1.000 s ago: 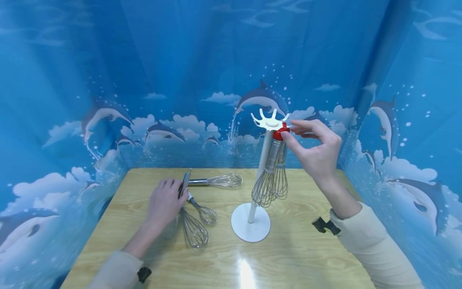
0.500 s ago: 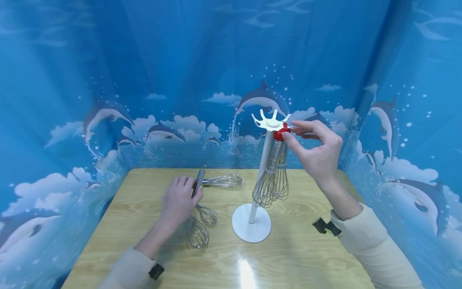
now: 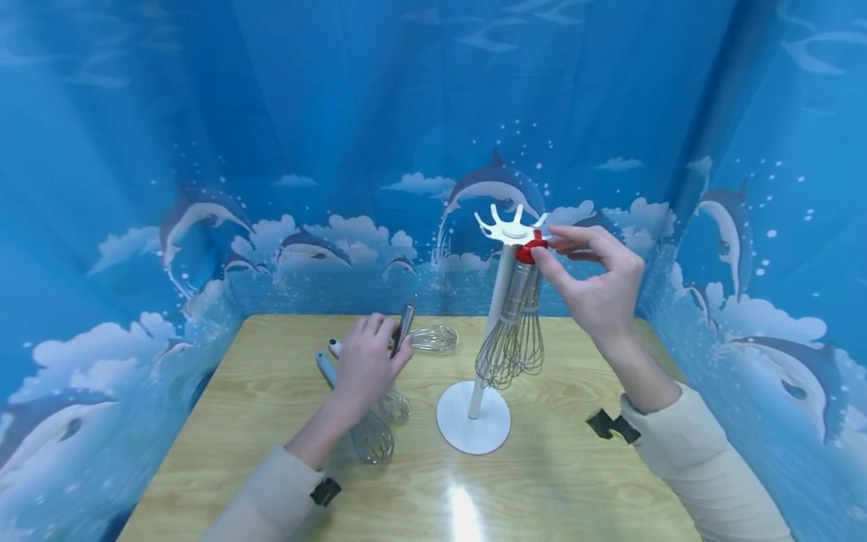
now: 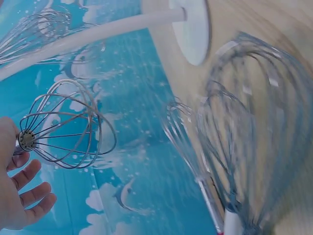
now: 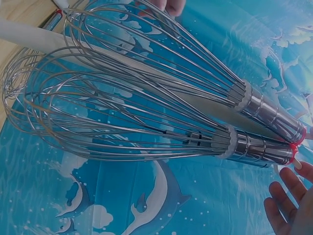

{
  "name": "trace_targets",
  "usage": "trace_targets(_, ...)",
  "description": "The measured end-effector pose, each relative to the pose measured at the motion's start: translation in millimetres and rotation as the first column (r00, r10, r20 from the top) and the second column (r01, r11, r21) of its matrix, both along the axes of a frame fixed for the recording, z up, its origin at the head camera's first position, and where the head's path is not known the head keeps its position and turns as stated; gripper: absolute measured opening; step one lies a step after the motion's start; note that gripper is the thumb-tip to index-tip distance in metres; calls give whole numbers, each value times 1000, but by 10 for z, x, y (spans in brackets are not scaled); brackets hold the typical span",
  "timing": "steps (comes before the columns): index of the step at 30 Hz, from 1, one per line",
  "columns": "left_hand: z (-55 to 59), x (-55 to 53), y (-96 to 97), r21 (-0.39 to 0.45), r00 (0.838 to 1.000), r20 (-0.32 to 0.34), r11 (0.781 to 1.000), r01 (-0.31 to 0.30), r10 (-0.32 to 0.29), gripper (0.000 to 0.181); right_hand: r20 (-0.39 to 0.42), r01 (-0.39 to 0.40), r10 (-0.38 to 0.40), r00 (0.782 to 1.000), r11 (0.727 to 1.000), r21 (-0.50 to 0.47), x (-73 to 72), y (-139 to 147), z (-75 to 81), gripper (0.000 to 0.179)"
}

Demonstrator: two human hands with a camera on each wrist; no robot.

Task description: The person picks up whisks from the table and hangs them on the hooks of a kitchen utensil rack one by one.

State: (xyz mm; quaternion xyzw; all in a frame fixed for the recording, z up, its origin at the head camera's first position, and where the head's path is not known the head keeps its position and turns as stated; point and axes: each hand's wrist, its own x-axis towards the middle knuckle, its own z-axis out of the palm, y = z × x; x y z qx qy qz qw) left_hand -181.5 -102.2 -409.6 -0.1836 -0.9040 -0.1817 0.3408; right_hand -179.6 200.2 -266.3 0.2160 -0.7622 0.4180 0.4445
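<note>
My left hand (image 3: pixel 369 357) grips a whisk by its slim metal handle (image 3: pixel 403 328), which points up past the thumb. In the left wrist view this whisk's round wire head (image 4: pixel 28 140) extends from the fingers, above the table. My right hand (image 3: pixel 603 282) is up at the white stand (image 3: pixel 509 232), thumb and fingertips pinching the red top (image 3: pixel 530 251) of a hanging whisk. Metal-handled whisks hang together there, wires down; the right wrist view shows their ridged handles (image 5: pixel 254 147) side by side, red at the ends.
A blue-handled whisk (image 3: pixel 326 366) and a white-handled whisk (image 3: pixel 335 346) lie under my left forearm and hand, partly hidden. Behind them lies a metal-handled whisk (image 3: pixel 436 339). The stand's round white base (image 3: pixel 463 433) rests mid-table. A blue dolphin curtain (image 3: pixel 339 150) surrounds the table.
My left hand has moved right and slightly away with its whisk, uncovering the blue and white handles. My right hand stays at the red top.
</note>
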Motion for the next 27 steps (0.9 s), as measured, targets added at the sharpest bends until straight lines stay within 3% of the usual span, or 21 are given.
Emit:
trace_targets(9, 141, -25, 157, 89, 1000, 17, 996, 15, -17, 19, -3, -3, 3, 1000, 1000, -8, 4, -1, 9, 31)
trace_targets(27, 436, -18, 402, 96, 993, -80, 991, 95, -87, 19, 4, -8, 8, 1000, 1000, -12, 7, -4, 8, 30)
